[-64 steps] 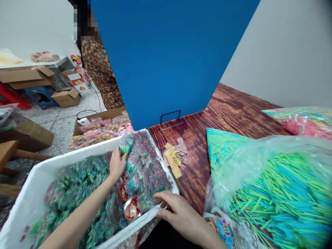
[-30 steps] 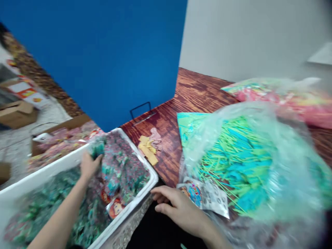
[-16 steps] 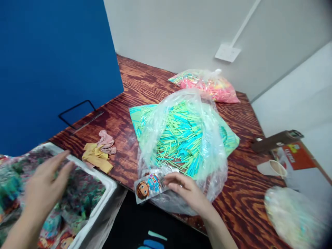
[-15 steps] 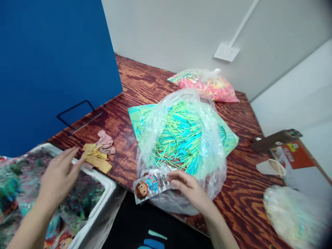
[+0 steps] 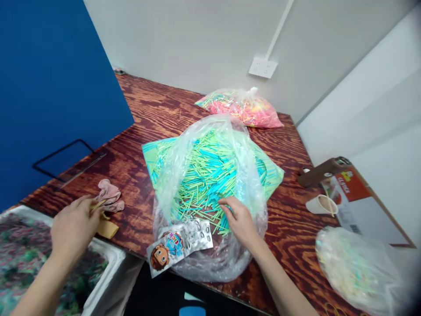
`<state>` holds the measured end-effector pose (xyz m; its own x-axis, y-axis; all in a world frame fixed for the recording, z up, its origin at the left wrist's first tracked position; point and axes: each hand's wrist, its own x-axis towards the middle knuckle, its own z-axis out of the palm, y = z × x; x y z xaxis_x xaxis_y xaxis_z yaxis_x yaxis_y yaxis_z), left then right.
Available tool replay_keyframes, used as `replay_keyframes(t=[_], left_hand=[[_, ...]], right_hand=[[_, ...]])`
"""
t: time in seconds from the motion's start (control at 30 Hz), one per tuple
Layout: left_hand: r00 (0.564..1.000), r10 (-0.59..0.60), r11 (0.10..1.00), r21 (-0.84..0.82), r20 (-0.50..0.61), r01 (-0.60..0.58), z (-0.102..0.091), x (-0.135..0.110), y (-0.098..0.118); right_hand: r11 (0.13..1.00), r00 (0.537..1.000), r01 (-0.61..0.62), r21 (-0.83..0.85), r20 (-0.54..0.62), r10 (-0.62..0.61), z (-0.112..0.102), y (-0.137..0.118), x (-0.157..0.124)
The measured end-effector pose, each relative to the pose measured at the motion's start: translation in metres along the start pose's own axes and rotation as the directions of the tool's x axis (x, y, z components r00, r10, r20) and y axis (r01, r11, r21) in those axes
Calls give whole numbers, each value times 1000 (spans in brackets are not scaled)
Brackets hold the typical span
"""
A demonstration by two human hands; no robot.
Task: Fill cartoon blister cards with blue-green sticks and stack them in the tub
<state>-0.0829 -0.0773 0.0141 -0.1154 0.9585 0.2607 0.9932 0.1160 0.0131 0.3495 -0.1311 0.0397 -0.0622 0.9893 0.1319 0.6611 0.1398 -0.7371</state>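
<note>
My right hand [image 5: 239, 218] reaches into a clear plastic bag [image 5: 210, 184] full of thin green and blue sticks, its fingers curled down among them. A printed cartoon packet [image 5: 179, 245] lies against the bag's front, left of that hand. My left hand [image 5: 75, 224] rests on the yellow and pink cloth scraps [image 5: 108, 204] at the table's near left, fingers bent over the yellow piece. Whether it grips the piece is unclear.
A white tub [image 5: 108, 259] of small wrapped packets sits at the lower left. A bag of pink sticks [image 5: 240, 107] lies at the back. A brown tool [image 5: 324, 171], paper cup [image 5: 320, 204], printed box [image 5: 358, 202] and another clear bag [image 5: 355, 267] are at the right. A blue board [image 5: 49, 87] stands left.
My view swung right from the tub to the table. My left hand left the tub and came onto the cloth scraps. My right hand let go of the packet and went into the stick bag.
</note>
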Motion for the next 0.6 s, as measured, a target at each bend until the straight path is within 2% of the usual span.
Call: replay_keyframes(t=[0.03,0.1,0.2,0.27,0.33,0.43,0.53,0.6], left_hand=[[996,21,995,-97,-84,-29,-9,-5,13],[987,76,948,-297,-142,-116,-27,-21,45],[973,227,794,-572,-35,-206,-42,-51,98],[935,348,721,-657,66,-222,-44,-69,128],[881,467,649,-706,77,-283,-39,-82,148],[825,565,596,-694,4,-405,-27,-95,162],[841,541,668,-600,-16,-441,-14,-101,162],[860,510,716,-552,-4,-427,-9,-103,160]], right_hand=[[999,999,20,-42,-31,-21,-4,5,9],[985,994,65,-157,-80,-78,-14,13,27],[911,984,135,-390,-55,-170,-26,22,47],[830,975,208,-517,39,-221,-29,26,54],[731,952,301,-613,147,-269,-29,29,58],[556,903,418,-718,258,-344,-28,37,62],[419,854,492,-763,329,-404,-29,45,67],[372,824,534,-759,367,-432,-30,49,71]])
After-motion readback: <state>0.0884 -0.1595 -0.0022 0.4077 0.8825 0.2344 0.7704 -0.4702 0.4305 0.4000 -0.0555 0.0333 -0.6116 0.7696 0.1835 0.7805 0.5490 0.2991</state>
